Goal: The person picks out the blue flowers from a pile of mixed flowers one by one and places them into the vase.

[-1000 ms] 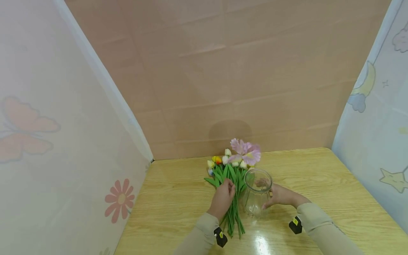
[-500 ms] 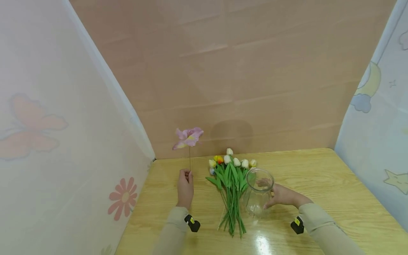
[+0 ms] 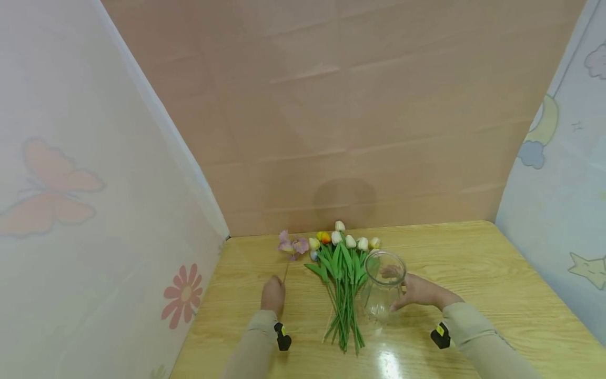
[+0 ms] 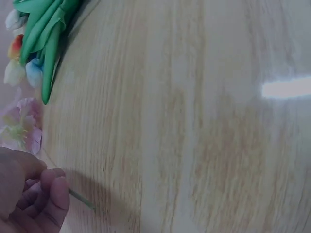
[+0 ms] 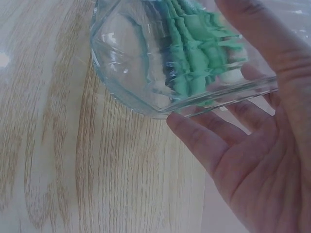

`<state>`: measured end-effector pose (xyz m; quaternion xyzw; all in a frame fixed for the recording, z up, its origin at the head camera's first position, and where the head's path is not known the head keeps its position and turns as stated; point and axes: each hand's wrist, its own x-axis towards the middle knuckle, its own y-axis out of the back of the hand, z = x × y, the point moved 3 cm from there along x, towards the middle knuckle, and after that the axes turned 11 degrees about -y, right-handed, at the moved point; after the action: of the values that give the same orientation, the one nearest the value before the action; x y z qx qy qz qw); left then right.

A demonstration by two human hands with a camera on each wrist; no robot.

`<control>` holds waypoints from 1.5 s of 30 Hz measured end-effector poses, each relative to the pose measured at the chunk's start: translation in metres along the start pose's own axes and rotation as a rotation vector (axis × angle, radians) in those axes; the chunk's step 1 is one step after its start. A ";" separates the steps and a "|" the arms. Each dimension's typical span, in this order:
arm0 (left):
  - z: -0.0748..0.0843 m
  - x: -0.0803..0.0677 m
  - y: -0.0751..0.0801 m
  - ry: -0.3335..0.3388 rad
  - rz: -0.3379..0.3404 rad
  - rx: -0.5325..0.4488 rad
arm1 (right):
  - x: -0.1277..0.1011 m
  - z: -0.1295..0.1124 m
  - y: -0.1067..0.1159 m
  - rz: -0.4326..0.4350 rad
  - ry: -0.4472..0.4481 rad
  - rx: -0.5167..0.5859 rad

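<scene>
My left hand (image 3: 273, 295) pinches the thin stem of a pink-purple flower (image 3: 293, 246), iris-like with yellow patches, low over the left part of the table. In the left wrist view, the stem's green lower end (image 4: 82, 199) sticks out past the fingertips. Just right of that flower lies a bunch of tulips (image 3: 343, 268), mostly white and yellow with an orange one, their green stems toward me. A clear glass vase (image 3: 379, 308) stands upright beside the bunch, and my right hand (image 3: 416, 290) holds it from the right with thumb and fingers around its side.
The wooden table (image 3: 473, 263) ends at a brown backdrop (image 3: 284, 131) behind. Pale printed curtains hang on both sides, the left curtain (image 3: 118, 210) with a butterfly and the right curtain (image 3: 558, 210) with a moon and star.
My left hand has drawn the pink-purple flower out from the tulip bunch to the left, then lowered it toward the table. My right hand and the vase have stayed put.
</scene>
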<state>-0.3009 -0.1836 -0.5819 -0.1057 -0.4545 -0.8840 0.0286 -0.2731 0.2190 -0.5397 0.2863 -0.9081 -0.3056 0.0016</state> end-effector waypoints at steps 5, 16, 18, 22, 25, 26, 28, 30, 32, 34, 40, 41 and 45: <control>-0.005 0.000 -0.006 -0.002 -0.037 0.035 | 0.000 0.000 -0.001 0.001 -0.003 -0.002; -0.010 0.008 -0.011 0.010 -0.021 0.163 | 0.001 -0.001 0.000 0.011 -0.003 -0.011; -0.010 0.010 -0.010 -0.016 -0.011 0.178 | 0.001 -0.001 0.000 0.015 -0.003 -0.014; 0.004 0.017 -0.001 -0.050 -0.019 0.150 | 0.002 0.000 0.000 0.021 -0.003 -0.025; 0.032 0.023 0.009 -0.064 -0.037 0.075 | 0.002 0.000 0.000 0.019 -0.007 -0.026; 0.043 0.024 0.011 -0.075 -0.042 0.045 | 0.002 0.001 -0.001 0.018 -0.008 -0.025; 0.066 0.025 0.014 -0.125 -0.046 -0.004 | 0.002 0.001 -0.001 0.017 -0.010 -0.025; 0.089 0.023 0.013 -0.177 -0.064 -0.033 | 0.002 0.001 -0.001 0.012 -0.011 -0.017; 0.110 0.019 0.008 -0.251 -0.090 -0.039 | 0.002 0.002 -0.001 0.008 -0.009 -0.010; 0.127 0.013 0.001 -0.311 -0.121 -0.017 | 0.002 0.002 -0.001 0.004 -0.007 -0.006; 0.137 -0.005 -0.033 -0.306 -0.210 0.071 | 0.003 0.004 0.000 0.016 -0.009 -0.026; 0.134 -0.008 -0.039 -0.279 -0.230 0.070 | 0.003 0.004 0.000 0.018 -0.010 -0.026; 0.120 -0.020 -0.057 -0.227 -0.280 0.068 | 0.003 0.005 -0.001 0.009 -0.013 -0.016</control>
<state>-0.2700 -0.0541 -0.5636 -0.1394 -0.4949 -0.8458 -0.1425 -0.2761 0.2194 -0.5449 0.2801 -0.9069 -0.3146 -0.0007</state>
